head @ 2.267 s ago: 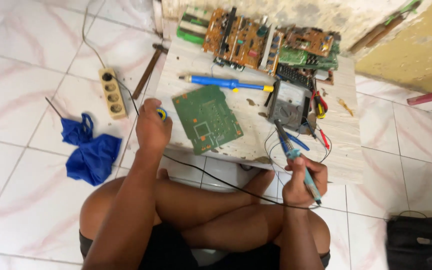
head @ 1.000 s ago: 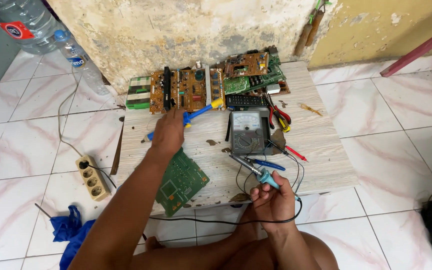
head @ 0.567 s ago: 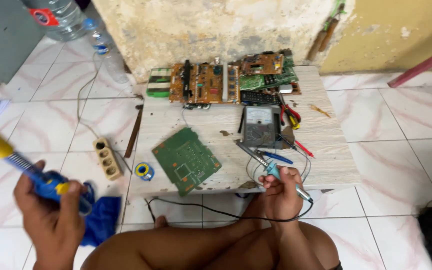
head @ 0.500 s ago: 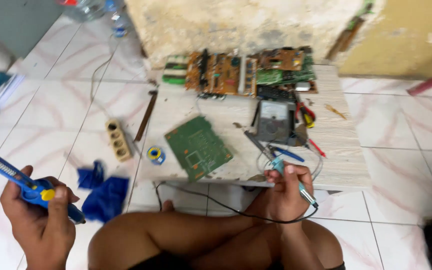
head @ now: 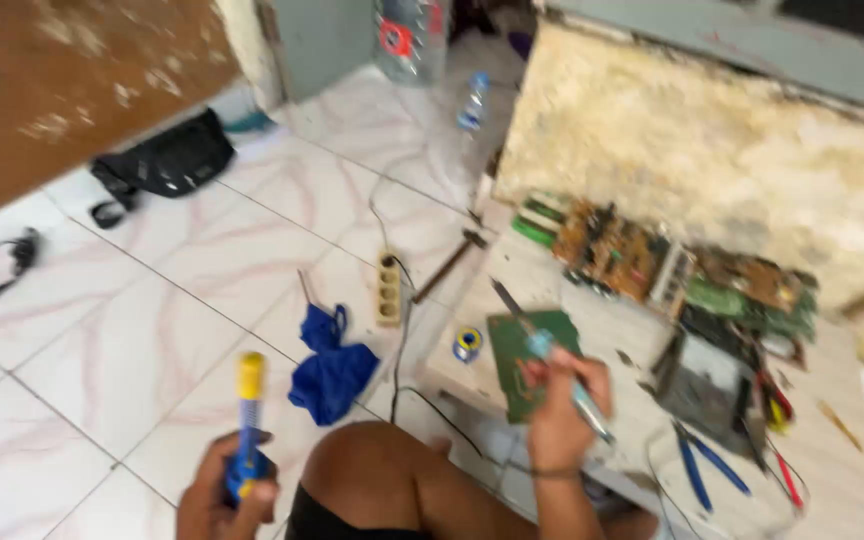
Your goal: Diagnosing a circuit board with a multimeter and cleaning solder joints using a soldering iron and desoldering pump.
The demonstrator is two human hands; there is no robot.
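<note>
- Head view, tilted and blurred: the left hand (head: pixel 224 495) sits at seven o'clock in the frame, fingers wrapped tight around a blue-and-yellow desoldering pump (head: pixel 247 425), yellow end pointing up to twelve.
- The right hand (head: pixel 559 405) is at five o'clock from centre, closed around a soldering iron (head: pixel 544 347), tip aimed up-left towards eleven.
- That tip hovers over the green circuit board (head: pixel 527 360), which lies on the low wooden table (head: pixel 852 480) right under the right hand; contact cannot be told through the blur.
- The pump and left hand are out over the floor tiles, well apart from the board, off at its eight o'clock.
- A solder spool (head: pixel 468 343) sits just beside the board at nine o'clock.
- A blue cloth (head: pixel 332 365) lies on the floor between the two hands.
- A multimeter (head: pixel 709 385) rests at the board's three o'clock.
</note>
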